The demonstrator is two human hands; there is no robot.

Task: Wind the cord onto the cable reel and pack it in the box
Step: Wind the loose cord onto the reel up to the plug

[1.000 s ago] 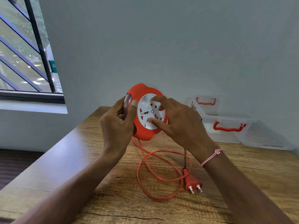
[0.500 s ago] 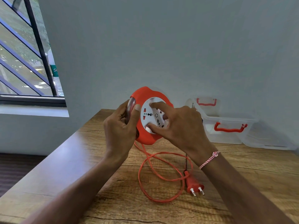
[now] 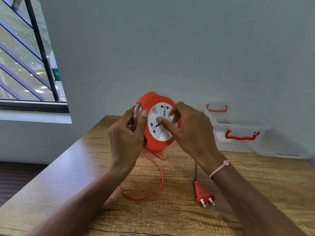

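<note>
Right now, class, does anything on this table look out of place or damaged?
Nothing looks damaged or spilled. The one untidy thing is the orange cord, lying in a loose loop on the wooden table, with its orange two-pin plug beside it. The left hand and right hand hold the round orange-and-white cable reel above it.

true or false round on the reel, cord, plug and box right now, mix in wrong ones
1. The left hand grips the cable reel by its edge. True.
2. The plug is in the reel's socket. False: it lies on the table.
3. The cord is fully wound in. False: a loop lies on the table.
4. The right hand has fingers on the reel's white face. True.
5. The reel sits inside the clear box. False: the hands hold the reel outside the box.
</note>
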